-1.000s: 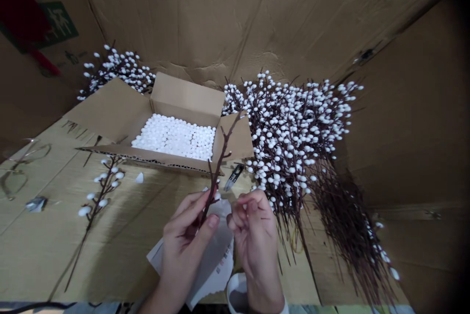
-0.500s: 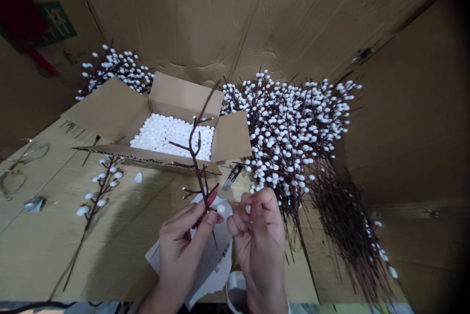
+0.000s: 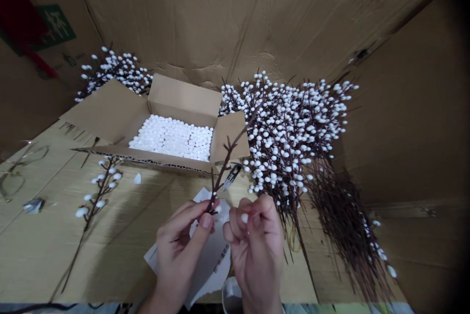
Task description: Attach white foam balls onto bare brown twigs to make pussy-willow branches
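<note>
Left hand [image 3: 178, 250] pinches a thin, dark brown artificial pussy willow branch [image 3: 226, 163] between thumb and fingers near its lower end, and the branch tilts up and to the right, its tip crossing in front of the near flap of an open cardboard box [image 3: 183, 99]. Right hand [image 3: 255, 250] sits just beside it, fingertips pressed together around a white foam bud [image 3: 244, 217] close to the stem. Beneath the hands lies a torn sheet of printed white paper [image 3: 211, 250], with a round white container [image 3: 231, 294] at its lower edge. Small thread snips [image 3: 232, 177] rest near the branch, just in front of the box, which is packed with white foam balls [image 3: 171, 138]. To the right rises a large heap of budded branches [image 3: 290, 133]; another budded branch [image 3: 97, 196] lies on the cardboard work surface [image 3: 121, 250] to the left, near a single loose bud [image 3: 137, 178].
</note>
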{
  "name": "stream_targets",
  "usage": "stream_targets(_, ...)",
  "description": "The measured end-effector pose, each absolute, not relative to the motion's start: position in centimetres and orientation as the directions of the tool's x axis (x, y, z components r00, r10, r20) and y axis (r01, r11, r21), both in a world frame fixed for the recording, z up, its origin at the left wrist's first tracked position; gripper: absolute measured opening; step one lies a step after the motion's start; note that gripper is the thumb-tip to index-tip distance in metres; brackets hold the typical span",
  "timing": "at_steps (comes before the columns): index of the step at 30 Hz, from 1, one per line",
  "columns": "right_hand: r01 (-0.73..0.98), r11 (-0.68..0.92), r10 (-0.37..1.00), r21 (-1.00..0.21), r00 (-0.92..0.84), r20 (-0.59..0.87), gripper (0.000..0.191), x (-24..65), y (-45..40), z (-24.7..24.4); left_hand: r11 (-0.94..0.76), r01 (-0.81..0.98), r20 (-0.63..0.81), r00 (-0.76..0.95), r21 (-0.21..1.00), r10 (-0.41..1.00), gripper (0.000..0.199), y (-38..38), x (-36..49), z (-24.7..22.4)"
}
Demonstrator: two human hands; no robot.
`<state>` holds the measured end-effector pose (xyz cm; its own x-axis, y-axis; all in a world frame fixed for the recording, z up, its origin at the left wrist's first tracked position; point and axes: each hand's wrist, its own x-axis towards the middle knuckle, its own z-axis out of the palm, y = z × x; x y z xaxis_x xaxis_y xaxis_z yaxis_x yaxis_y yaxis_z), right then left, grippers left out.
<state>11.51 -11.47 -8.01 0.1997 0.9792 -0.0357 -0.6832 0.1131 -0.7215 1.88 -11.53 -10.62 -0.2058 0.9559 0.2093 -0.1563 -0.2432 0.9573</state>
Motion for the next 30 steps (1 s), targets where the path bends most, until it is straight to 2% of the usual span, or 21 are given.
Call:
stream_targets(9, -0.641, 0.127, 0.970, -0.757, 0.239, -0.040, 0.022, 10.8, -11.4, -8.3, -0.283, -0.033, 0.273, -0.182, 0.958, 0.945, 0.032, -11.3, 2.2, -9.1)
stream_targets(14, -0.573, 0.100, 0.950, -0.813, 0.298, -0.094, 0.029, 10.7, -11.5, -8.6, -0.344, 0.024, 0.343, -0.182, 0.939, 0.922, 0.029, -11.3, 2.2, -8.5)
stream_targets(18, -0.523, 0.117, 0.939, -0.844, 0.336, -0.078, 0.027, 10.7, -11.5, -8.7, -0.368, 0.082, 0.377, -0.196, 0.926, 0.905, 0.028, -11.3, 2.1, -8.6)
stream_targets(30, -0.515, 0.112, 0.958, -0.850, 0.284, -0.046, 0.021, 11.0, -11.6, -9.0, -0.370, 0.091, 0.380, -0.163, 0.925, 0.911, 0.030, -11.7, 1.8, -8.8)
